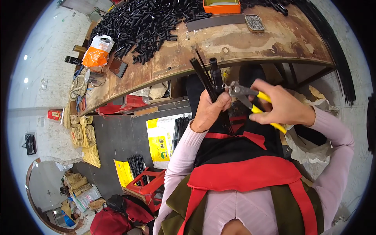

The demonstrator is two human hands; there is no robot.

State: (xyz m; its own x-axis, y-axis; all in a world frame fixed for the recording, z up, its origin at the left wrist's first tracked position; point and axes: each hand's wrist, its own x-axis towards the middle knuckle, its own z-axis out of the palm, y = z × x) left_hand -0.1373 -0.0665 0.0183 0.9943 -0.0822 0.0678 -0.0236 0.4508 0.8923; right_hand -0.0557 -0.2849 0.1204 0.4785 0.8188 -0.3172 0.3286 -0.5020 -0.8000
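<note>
Over my lap, my left hand is closed round a bundle of thin black rods, which stand tilted with their upper ends toward the table. A thicker black tubular piece rises beside the rods from the same grip. My right hand grips a pair of pincers with yellow handles. Their grey metal head is right at the base of the tubular piece, close to my left thumb. The handles stand apart. What lies between the jaws is too small to make out.
Short black tubes are heaped on the worn wooden table. Near its far edge are an orange box and a tin of small metal bits. More rods stand by a red stool at left.
</note>
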